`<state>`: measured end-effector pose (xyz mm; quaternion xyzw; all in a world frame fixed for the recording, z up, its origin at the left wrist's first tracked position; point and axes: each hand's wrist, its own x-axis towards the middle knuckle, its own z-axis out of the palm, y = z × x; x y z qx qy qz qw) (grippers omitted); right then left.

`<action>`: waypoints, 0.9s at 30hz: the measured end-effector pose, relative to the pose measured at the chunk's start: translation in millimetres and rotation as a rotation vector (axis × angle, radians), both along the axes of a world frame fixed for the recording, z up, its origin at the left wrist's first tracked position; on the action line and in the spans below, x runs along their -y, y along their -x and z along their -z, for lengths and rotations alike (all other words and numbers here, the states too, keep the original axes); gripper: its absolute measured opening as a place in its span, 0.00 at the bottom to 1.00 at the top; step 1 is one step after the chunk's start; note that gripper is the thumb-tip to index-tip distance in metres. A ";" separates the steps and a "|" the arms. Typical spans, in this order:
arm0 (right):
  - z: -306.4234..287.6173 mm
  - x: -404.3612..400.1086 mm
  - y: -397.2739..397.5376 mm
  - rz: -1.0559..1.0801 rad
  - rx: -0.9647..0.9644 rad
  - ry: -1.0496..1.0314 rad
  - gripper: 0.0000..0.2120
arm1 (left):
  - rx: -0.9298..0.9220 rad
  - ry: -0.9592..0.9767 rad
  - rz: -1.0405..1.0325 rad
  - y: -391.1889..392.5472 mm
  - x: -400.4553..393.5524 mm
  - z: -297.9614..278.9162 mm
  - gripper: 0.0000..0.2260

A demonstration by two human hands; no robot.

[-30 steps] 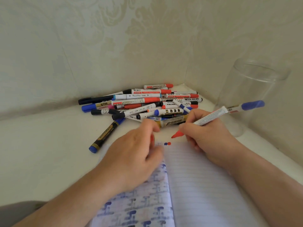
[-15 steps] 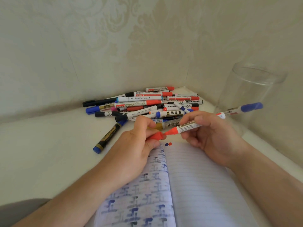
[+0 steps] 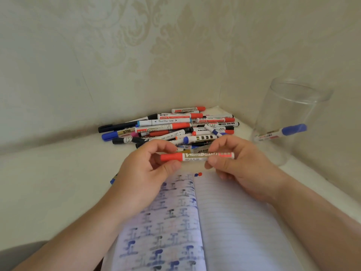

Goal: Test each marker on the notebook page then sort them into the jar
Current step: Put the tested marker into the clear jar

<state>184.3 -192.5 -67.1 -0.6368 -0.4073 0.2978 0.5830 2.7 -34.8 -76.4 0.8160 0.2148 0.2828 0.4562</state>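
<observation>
A red whiteboard marker [image 3: 195,156] lies level between both hands above the open notebook [image 3: 234,222], its red cap on. My left hand [image 3: 148,173] pinches the capped end. My right hand [image 3: 240,163] pinches the barrel's other end. The lined right page carries a small blue and red test mark [image 3: 198,174] near its top. A clear jar [image 3: 289,122] stands at the right with one blue-capped marker [image 3: 281,132] leaning inside. A pile of markers [image 3: 175,128] lies behind the hands in the corner.
Patterned walls close the corner behind and to the right of the white surface [image 3: 48,182]. A blue-ended marker [image 3: 112,180] peeks out beside my left wrist. The notebook's left page shows blue ink bleed-through.
The red tip was on the page a second ago. My right hand lifted the marker, my left hand brought the red cap to it, and the cap now sits on the marker.
</observation>
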 end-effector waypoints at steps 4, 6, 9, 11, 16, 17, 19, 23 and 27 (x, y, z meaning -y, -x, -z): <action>3.9 1.3 5.0 -0.009 0.244 0.066 0.03 | 0.004 0.033 0.029 -0.9 2.5 -1.2 0.07; 4.1 3.7 5.7 0.011 0.432 0.092 0.01 | -0.073 -0.015 0.055 -1.3 5.5 -1.2 0.12; 2.7 8.4 7.8 0.010 0.661 0.129 0.10 | -0.172 -0.079 0.037 -3.9 5.0 -2.7 0.16; 2.6 8.0 7.9 0.006 0.769 0.134 0.15 | -0.192 -0.123 0.034 -5.7 4.6 -2.7 0.17; 6.0 5.0 9.6 -0.014 0.715 0.083 0.09 | -0.179 -0.121 0.057 -2.8 6.8 -4.6 0.15; 5.4 3.6 10.5 -0.003 0.703 0.065 0.05 | -0.158 -0.101 0.057 -2.7 6.8 -5.0 0.14; 2.3 0.9 10.9 0.070 0.650 0.004 0.06 | -0.099 -0.045 0.037 -3.7 6.1 -4.1 0.11; -32.1 13.9 12.9 0.358 0.426 -0.294 0.12 | -0.218 -0.149 0.072 -4.7 6.3 -2.5 0.27; -113.6 65.3 -4.1 0.664 0.513 -0.582 0.09 | -0.473 -0.421 0.215 -6.2 17.1 -8.9 0.31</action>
